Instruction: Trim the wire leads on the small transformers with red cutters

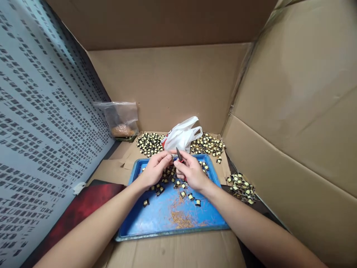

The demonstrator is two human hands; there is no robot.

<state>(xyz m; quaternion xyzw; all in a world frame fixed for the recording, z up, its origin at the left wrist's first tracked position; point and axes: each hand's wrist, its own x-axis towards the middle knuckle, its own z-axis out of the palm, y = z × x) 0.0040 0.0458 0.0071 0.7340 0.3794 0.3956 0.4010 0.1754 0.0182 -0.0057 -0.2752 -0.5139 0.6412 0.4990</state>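
Both my hands meet above the far half of a blue tray [145, 223]. My right hand [192, 173] is closed round small cutters with red handles [180, 156], their dark tip pointing up. My left hand [156, 169] pinches a small part against that tip; the part is too small to name. Several small black-and-yellow components [184, 193] lie loose on the tray under my hands, with fine copper wire trimmings [181, 219] nearer me.
Piles of the same components [149, 143] lie behind the tray, and another heap [241, 186] to its right. A white plastic bag [181, 136] sits behind my hands, a clear bag [121, 119] at the back left. Cardboard walls [292, 130] enclose the space.
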